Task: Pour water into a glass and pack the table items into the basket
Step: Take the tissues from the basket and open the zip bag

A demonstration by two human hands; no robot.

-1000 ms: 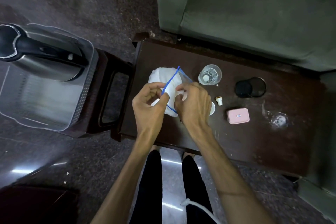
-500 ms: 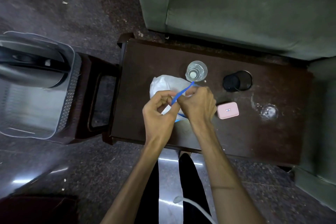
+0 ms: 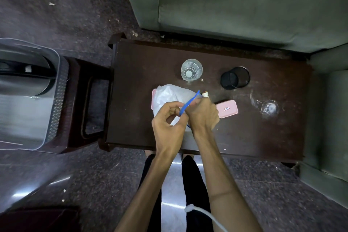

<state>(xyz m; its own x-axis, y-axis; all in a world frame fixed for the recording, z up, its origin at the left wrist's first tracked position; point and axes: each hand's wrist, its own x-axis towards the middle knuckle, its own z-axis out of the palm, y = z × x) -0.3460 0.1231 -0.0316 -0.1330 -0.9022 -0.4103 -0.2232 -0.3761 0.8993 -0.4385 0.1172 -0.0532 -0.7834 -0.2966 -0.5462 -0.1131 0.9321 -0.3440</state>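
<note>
The zip bag [image 3: 169, 96], white-filled with a blue seal strip, lies mid-table [image 3: 244, 137], the glass [image 3: 191, 69] at its 12 o'clock. Left hand [image 3: 169, 124] and right hand [image 3: 202, 117] each pinch the strip. A jerk on the seal risks knocking the glass or sweeping the pink case [image 3: 227, 108], at the bag's 3 o'clock, off the table.

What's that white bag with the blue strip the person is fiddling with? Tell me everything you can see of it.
The bag looks like thin, crinkled, translucent white plastic with a blue strip along its mouth, seemingly a zip seal. It lies on the dark wooden table, near its front edge, below the clear glass. The left hand and right hand both pinch the strip, which slants up to the right. A pinkish edge shows at its left side; the contents cannot be made out.
</note>
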